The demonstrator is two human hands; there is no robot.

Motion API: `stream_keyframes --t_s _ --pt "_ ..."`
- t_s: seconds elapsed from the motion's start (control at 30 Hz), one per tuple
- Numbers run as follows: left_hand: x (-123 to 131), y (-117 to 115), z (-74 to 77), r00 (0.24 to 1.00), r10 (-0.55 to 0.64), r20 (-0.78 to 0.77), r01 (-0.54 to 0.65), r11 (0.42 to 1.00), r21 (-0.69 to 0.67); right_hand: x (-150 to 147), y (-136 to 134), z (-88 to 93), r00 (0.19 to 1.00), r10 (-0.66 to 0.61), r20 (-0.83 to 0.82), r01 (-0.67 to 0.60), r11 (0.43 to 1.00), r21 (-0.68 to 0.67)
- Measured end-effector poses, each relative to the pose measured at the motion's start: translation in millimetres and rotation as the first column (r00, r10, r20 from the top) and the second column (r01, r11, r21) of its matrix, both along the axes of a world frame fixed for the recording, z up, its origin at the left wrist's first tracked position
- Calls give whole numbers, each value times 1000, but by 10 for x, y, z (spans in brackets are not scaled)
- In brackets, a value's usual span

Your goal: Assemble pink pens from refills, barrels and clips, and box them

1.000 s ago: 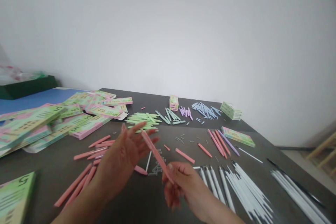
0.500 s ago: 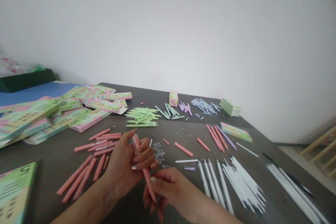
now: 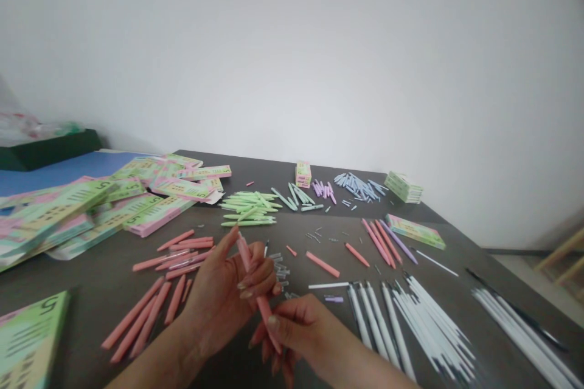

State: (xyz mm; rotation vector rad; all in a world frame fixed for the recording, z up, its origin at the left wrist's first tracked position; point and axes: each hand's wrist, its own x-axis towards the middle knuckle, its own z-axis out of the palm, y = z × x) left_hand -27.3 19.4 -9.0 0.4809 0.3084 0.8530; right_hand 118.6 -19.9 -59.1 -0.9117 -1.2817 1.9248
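Both hands grip one pink pen [image 3: 245, 253] above the dark table [image 3: 319, 322]. My left hand [image 3: 225, 295] wraps its fingers around the pen's upper half, forefinger stretched up beside it. My right hand [image 3: 292, 331] pinches the lower end between thumb and fingers. The pen slants from upper left to lower right. Several loose pink pen barrels [image 3: 155, 298] lie just left of my left hand. Small clear and grey parts [image 3: 279, 266] lie just beyond my fingers.
White refills [image 3: 410, 322] lie in rows at the right. Green [image 3: 246, 209], purple [image 3: 323, 189] and blue pen parts [image 3: 356, 185] lie in heaps further back. Flat green and pink boxes [image 3: 91, 206] pile up at the left; one box [image 3: 27, 340] lies at the near left edge.
A second ago my left hand was open beside the pen held by my right hand alone. Since then my left hand has closed around the pen, and both hands have drawn closer together.
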Motion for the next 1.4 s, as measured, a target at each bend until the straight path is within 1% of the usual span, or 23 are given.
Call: stream_keyframes --t_s 0.13,0.27,0.43,0.53,0.63,0.77,0.87,0.97,1.03,1.07,1.13,1.2,1.23,1.3,1.37,1.4 --pt "-10 -27 24 999 35 -2 -35 999 34 18 5 -16 1000 -5 22 4 1000 15" --pt "-5 -45 52 998 56 6 -56 998 13 40 7 25 999 -42 -11 42 999 -26" --pt "-19 -61 60 999 52 7 -52 997 51 54 19 20 998 9 -59 -14 996 -85" --pt "-19 -69 64 998 57 16 -58 998 37 64 24 11 995 -17 -97 10 998 -66" --pt "3 -79 77 999 46 -14 -46 998 38 78 23 -11 990 -23 -141 16 999 -46" --pt "29 -93 83 992 99 -72 -89 987 134 87 15 -71 983 17 -182 -27 998 -54" --pt "27 -92 52 981 140 -137 -102 963 249 91 15 -74 972 40 -231 -62 994 -87" --pt "32 -88 -5 941 229 -249 -125 920 372 100 21 -32 957 7 -290 -36 995 -94" --pt "46 -93 -37 914 281 -293 -136 892 432 105 23 -16 955 -21 -296 7 999 -47" --pt "56 -98 -47 909 288 -301 -129 882 454 105 21 -19 957 -31 -289 28 1000 -15" --pt "76 -116 -53 915 270 -301 -100 872 479 98 11 -43 961 -14 -277 21 1000 22" --pt "91 -139 -41 916 257 -309 -81 871 484 84 -14 -66 957 14 -288 -19 1000 -14" --pt "94 -153 -30 916 249 -315 -71 873 482 78 -34 -66 955 -1 -296 -12 999 -42" --pt "95 -188 -3 920 219 -326 -38 876 481 81 -84 -30 958 -87 -275 65 994 -89" --pt "97 -236 22 920 173 -351 20 875 483 107 -141 42 968 -128 -214 117 991 -67" --pt "102 -266 28 919 150 -365 50 873 485 125 -169 79 975 -121 -184 116 992 -40"
